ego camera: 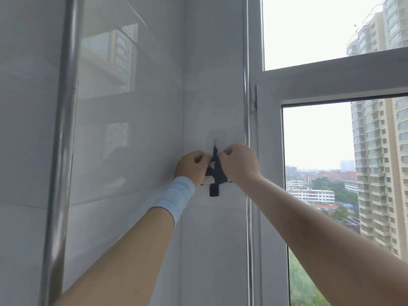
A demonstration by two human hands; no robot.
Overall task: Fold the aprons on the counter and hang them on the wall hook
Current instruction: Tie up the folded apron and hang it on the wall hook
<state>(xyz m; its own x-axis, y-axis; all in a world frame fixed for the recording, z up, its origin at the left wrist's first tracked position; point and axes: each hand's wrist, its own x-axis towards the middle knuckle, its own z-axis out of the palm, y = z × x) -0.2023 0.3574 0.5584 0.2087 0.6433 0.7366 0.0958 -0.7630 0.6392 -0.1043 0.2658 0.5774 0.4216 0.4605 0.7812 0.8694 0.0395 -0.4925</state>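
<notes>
Wall [212,96]; strap [216,173] in left hand [193,166], right hand [239,162]

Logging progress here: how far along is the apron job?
Done: one apron looks folded into a small bundle. In hand: the left hand and right hand both hold it at the wall, its dark strap reaching the wall hook; whether it has caught is unclear. Left: letting go. The counter is out of view, so other aprons cannot be judged.
</notes>
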